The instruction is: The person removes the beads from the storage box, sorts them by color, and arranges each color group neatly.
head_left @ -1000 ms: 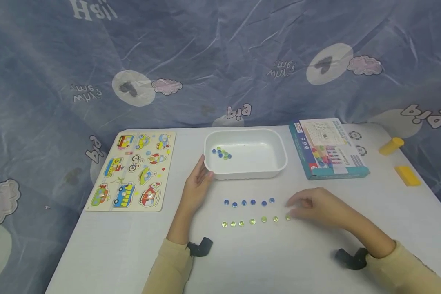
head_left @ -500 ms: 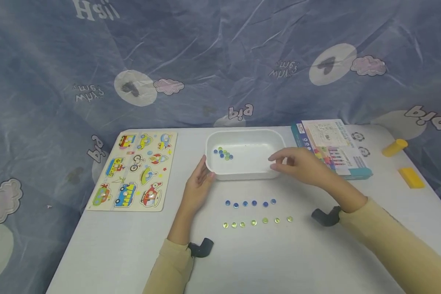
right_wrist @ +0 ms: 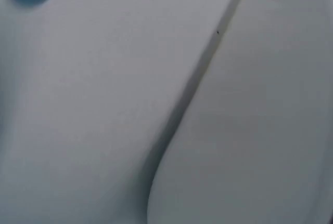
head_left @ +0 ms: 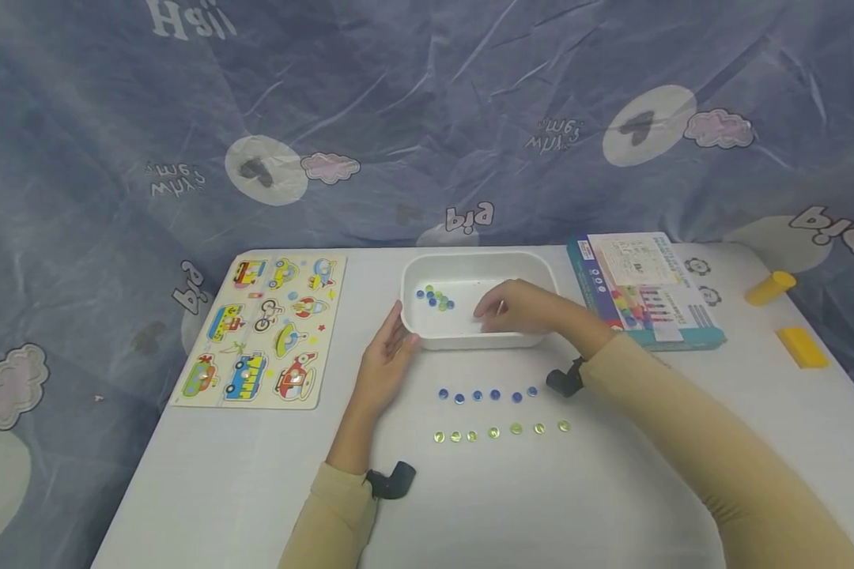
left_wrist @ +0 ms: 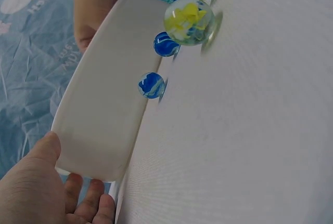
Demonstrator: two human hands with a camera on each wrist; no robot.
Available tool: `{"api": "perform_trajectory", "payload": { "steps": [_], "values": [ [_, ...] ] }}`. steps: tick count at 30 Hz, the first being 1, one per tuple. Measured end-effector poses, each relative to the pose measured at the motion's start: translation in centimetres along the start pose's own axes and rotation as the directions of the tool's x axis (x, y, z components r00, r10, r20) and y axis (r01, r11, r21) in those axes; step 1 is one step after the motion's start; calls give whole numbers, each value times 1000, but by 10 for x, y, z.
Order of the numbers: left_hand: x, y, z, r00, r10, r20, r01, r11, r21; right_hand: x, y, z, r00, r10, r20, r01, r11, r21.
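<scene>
Passable gap between white tray (head_left: 470,342) and blue marbles (head_left: 495,394); black wrist mount (head_left: 564,383) blocks right end.

It seems to be a play corner; a printed cloth (head_left: 398,118) hangs behind the tabletop (head_left: 576,498), which carries a picture puzzle (head_left: 262,332) and glass marbles (left_wrist: 188,23).

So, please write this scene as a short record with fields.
Left hand: holds the white tray at its left end
Right hand: inside the tray; its grip is unclear
In tray: blue and yellow-green marbles, left part
Near row: seven yellow-green marbles
Row behind: six blue marbles
Left of tray: vehicle puzzle board
Right of tray: box, yellow cylinder, yellow block
</scene>
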State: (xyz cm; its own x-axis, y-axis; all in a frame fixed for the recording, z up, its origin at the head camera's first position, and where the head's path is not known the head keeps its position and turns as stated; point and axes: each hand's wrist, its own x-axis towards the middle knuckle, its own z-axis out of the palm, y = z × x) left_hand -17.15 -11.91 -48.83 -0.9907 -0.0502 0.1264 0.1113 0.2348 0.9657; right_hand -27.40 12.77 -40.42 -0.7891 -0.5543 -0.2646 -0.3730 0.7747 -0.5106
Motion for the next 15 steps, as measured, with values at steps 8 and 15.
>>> {"api": "perform_trajectory", "payload": {
  "steps": [8,15],
  "values": [
    [-1,-2,1,1000,-1,1,1,1000,1,24,-17,14,996,-39,82,38,999,6],
    [-1,-1,0,1000,2,7,-2,1000,-1,41,-33,19,982,-125,141,127,992,-3]
  ]
}}
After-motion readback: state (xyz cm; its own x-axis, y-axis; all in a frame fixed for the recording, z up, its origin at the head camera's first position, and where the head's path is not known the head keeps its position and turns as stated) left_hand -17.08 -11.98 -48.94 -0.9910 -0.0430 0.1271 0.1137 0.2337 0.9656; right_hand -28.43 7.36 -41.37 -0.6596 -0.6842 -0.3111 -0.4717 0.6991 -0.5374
